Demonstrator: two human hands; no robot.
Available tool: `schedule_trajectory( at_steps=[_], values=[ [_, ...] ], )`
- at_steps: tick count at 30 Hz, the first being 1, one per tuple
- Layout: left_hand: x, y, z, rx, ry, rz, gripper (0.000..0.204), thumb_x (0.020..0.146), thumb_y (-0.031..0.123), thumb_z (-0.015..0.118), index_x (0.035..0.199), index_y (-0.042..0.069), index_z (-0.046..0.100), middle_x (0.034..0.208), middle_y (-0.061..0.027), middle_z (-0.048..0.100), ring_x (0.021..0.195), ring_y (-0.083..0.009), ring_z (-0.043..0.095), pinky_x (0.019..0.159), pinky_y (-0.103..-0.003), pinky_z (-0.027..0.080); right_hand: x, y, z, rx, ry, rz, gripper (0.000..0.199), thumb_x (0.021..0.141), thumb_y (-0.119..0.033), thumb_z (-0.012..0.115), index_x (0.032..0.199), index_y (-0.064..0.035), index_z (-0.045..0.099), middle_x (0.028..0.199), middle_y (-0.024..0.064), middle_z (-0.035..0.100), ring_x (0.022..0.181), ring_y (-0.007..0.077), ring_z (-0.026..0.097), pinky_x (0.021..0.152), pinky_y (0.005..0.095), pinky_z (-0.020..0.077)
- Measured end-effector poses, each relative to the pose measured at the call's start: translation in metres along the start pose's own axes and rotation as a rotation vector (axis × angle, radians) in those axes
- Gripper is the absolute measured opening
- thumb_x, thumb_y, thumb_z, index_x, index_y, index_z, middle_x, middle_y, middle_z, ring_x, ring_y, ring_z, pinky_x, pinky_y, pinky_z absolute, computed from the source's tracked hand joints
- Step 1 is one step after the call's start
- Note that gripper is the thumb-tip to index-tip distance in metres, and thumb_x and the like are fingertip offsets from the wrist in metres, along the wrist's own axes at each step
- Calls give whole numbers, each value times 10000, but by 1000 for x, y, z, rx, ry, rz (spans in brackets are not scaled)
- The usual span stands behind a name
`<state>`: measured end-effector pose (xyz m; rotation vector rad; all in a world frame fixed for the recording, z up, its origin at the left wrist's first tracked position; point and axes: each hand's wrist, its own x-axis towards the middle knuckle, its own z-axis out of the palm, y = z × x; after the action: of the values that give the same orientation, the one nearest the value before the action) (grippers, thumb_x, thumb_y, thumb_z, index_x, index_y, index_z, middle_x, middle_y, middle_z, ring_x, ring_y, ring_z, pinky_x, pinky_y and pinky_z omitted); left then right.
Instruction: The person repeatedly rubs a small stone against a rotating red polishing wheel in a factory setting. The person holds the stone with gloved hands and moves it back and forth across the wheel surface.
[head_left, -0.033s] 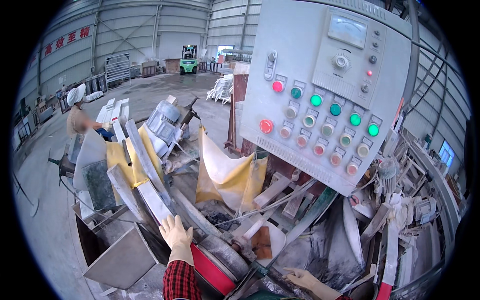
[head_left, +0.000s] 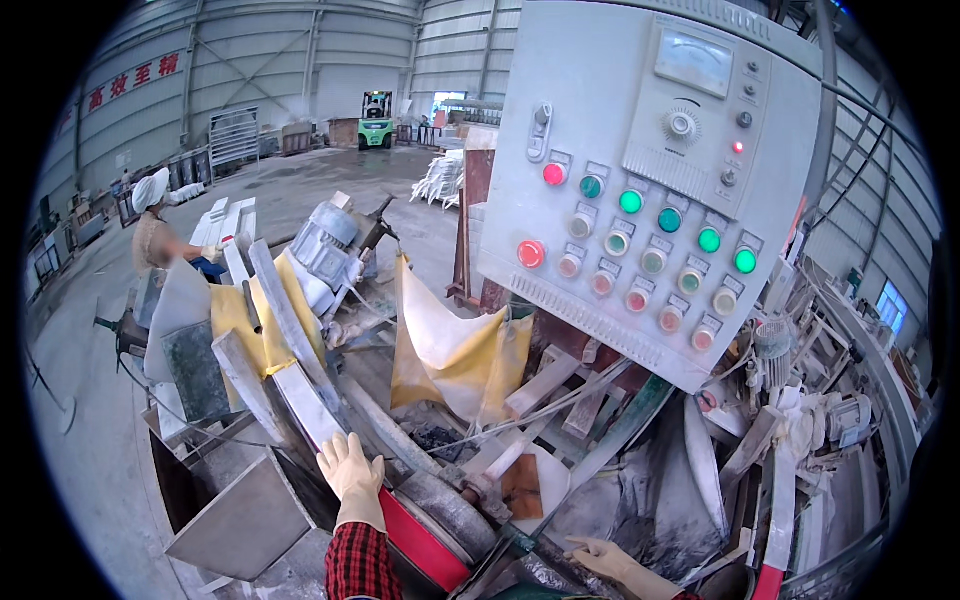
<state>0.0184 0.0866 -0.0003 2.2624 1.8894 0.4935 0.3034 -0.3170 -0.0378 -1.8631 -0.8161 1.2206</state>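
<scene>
At lower centre the gloved left hand [head_left: 352, 478] lies flat and unclenched on a pale stone slab [head_left: 308, 408] leaning on the machine; it should press evenly. The right hand [head_left: 602, 557], at the bottom edge, rests loosely open on the wet grey bed [head_left: 650, 500].

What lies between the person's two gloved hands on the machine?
In the head view, between the left hand and the right hand lie a grey roller with a red band and a brown tile piece.

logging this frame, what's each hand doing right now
left hand: open, gloved, flat on the pale slab.
right hand: gloved, fingers spread, holding nothing.
</scene>
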Motion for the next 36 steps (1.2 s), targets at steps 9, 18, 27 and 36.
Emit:
schedule_trajectory(
  at_steps=[9,18,27,36],
  values=[
    [-11,1,11,19,49,47,544,911,370,597,1393,130,520,1537,-164,389,1454,-395,269,1212,-508,152,-29,8,-6,97,54,98,432,1025,-99,486,1447,-15,453,1234,146,671,1090,155,648,956,242,507],
    [-19,6,10,3,56,55,538,905,345,605,1388,125,517,1535,-171,383,1450,-410,269,1193,-542,199,-40,11,-7,22,74,99,436,1018,-94,499,1444,-12,453,1206,161,682,1086,169,661,955,258,519],
    [-27,10,7,18,31,51,566,900,390,627,1393,136,510,1542,-157,376,1458,-398,262,1195,-537,203,-46,31,-17,-53,77,80,440,1017,-103,487,1449,-32,451,1215,146,682,1068,161,666,951,241,511],
    [-32,9,11,7,7,49,605,897,374,632,1417,102,484,1551,-192,348,1454,-430,251,1176,-575,214,-51,36,-21,-113,55,111,459,1012,-149,521,1450,-31,454,1219,93,693,1071,86,620,887,193,483]
  ],
)
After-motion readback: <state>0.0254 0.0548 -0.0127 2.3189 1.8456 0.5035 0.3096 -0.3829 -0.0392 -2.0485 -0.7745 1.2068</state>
